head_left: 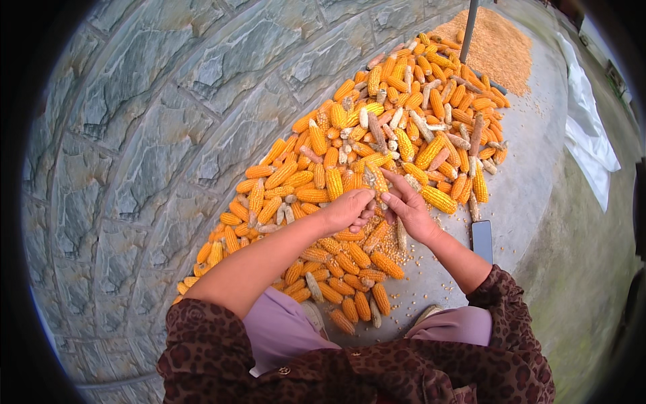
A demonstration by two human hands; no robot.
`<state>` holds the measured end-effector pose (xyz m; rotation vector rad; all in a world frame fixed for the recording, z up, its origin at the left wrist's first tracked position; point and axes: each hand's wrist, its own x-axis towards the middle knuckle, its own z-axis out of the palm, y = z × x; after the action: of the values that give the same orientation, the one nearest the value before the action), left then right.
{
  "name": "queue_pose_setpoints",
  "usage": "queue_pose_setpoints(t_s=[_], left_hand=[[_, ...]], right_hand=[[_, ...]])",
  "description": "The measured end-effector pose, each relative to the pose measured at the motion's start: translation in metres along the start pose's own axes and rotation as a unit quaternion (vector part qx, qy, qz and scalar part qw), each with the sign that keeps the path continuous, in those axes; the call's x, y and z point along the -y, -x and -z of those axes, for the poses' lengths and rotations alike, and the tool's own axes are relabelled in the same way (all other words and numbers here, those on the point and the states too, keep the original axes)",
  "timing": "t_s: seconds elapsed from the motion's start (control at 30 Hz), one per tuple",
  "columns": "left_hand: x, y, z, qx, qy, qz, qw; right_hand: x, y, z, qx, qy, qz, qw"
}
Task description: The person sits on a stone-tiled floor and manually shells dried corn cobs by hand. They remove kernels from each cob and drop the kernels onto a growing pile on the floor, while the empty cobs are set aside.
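Note:
Between my two hands is a partly shelled corn cob (378, 180), held upright over the heap, with yellow kernels left on some of its side. My left hand (350, 210) has its fingers curled against the cob's lower left. On the other side, my right hand (409, 207) grips it with thumb and fingers. Below and around both hands lies a large heap of dried yellow corn cobs (350, 259). Bare, pale cobs (377, 131) are mixed into the heap. Loose kernels (404, 256) lie scattered under my hands.
A stone-patterned wall (168, 128) runs along the left. At the far end a grey pole (469, 34) stands before a pile of loose kernels (501, 50). A phone (482, 241) lies on the concrete right of my forearm. White sheeting (585, 121) lies farther right.

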<state>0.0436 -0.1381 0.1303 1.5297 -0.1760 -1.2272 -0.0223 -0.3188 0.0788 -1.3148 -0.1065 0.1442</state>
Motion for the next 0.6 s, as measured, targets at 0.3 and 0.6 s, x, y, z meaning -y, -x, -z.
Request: queue_pose_setpoints(t_s=[0.3, 0.6], left_hand=[[0.005, -0.001, 0.002, -0.002, -0.001, 0.009, 1.0], [-0.001, 0.0, 0.001, -0.007, -0.026, -0.005, 1.0]], right_hand=[[0.007, 0.005, 0.0, -0.011, 0.252, 0.076, 0.965], [-0.005, -0.001, 0.0, -0.022, -0.063, -0.058, 0.996]])
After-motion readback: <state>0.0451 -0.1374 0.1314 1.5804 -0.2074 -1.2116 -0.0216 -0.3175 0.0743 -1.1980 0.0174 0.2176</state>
